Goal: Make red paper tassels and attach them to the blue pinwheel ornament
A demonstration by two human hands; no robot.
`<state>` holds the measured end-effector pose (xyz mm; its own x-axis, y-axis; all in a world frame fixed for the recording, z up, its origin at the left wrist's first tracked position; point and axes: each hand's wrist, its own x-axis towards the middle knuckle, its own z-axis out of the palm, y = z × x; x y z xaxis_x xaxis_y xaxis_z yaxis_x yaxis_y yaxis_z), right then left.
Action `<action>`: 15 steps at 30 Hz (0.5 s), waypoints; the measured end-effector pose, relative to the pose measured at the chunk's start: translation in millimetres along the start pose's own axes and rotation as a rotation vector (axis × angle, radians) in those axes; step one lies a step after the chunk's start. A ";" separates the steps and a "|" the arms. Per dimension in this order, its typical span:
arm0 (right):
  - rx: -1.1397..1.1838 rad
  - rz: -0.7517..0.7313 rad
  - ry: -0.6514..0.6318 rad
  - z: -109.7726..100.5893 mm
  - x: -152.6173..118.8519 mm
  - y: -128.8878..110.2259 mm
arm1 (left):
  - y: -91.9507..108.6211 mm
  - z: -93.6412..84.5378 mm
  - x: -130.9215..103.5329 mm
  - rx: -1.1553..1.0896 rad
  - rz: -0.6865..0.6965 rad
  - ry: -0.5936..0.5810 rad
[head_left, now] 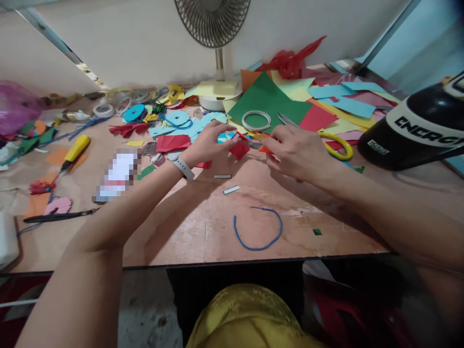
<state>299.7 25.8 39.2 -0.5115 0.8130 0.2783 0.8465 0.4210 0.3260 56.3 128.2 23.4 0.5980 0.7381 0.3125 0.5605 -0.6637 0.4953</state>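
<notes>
My left hand [208, 145], with a white band at its wrist, reaches in from the left. Its fingertips pinch a small red paper piece [239, 150]. To the right of it, my right hand [290, 151] has its fingers curled down. A small orange piece [266, 150] shows at those fingertips, and a greyish strip [254, 144] lies between the two hands. What the right fingers grip is mostly hidden. Below the hands are two short white strips [231, 190] and a curved blue cord [258, 249].
Behind the hands lie coloured paper sheets [268, 99], a white tape roll [256, 121] and a metal tip [287, 119]. At right are a yellow ring [338, 147] and a black bottle [402, 130]. A phone [118, 174] and yellow-handled tool [77, 149] lie left; a fan [213, 21] stands behind.
</notes>
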 end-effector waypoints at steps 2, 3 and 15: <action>-0.013 -0.016 0.011 -0.1 0.3 -0.7 | 0.5 3.0 3.6 -0.108 0.012 -0.021; -0.016 -0.020 0.015 -0.3 0.5 -1.2 | 0.8 3.9 5.7 -0.176 0.005 -0.028; 0.305 0.240 -0.089 11.5 6.9 29.1 | -0.8 -32.8 15.4 -0.429 -0.005 -0.179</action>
<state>322.5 48.2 40.3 -0.2902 0.9288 0.2303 0.9523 0.3041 -0.0263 46.2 144.0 54.4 0.7069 0.6832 0.1832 0.2980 -0.5225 0.7988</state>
